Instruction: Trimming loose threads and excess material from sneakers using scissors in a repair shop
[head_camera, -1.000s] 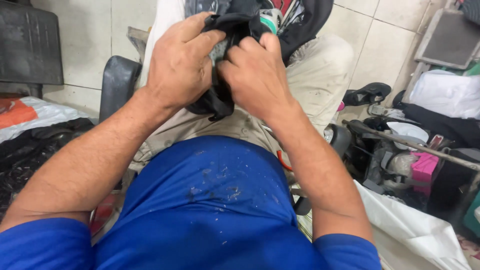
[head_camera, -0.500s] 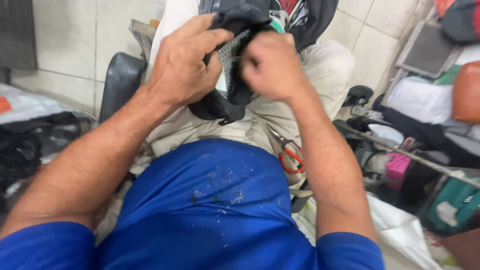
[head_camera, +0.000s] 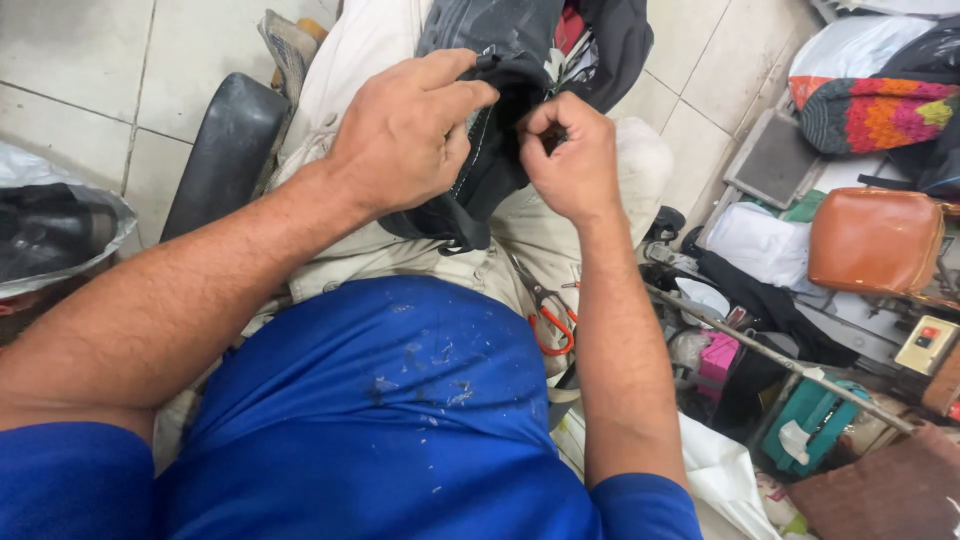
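- Black bag (head_camera: 500, 130) of dark fabric rests on the seated person's lap, upright against their pale trousers (head_camera: 400, 250), with both hands working at its upper edge.
- Left hand (head_camera: 405, 130) is wrapped over the bag's folded top edge, fingers curled down the far side and thumb pressing toward the seam, so it has a firm hold of the fabric.
- Right hand (head_camera: 570, 160) sits just right of the left one, closed into a loose fist with thumb and forefinger pinched at the bag's edge; whatever small thing it pinches is too hidden to tell.
- Just below the bag, on the person's right thigh, lie scissors with orange-red handles (head_camera: 548, 318).
- Nearer than the bag, a blue shirt (head_camera: 400, 400) flecked with pale spots fills the bottom of the view.
- Left of the bag, a black padded armrest (head_camera: 225, 140) stands over the tiled floor (head_camera: 80, 50).
- Well to the right of the bag, clutter crowds the floor: a tan leather handbag (head_camera: 875, 240), a bright striped knitted piece (head_camera: 870, 110), a pink box (head_camera: 718, 358) and a long metal rod (head_camera: 780, 360) lying across them.
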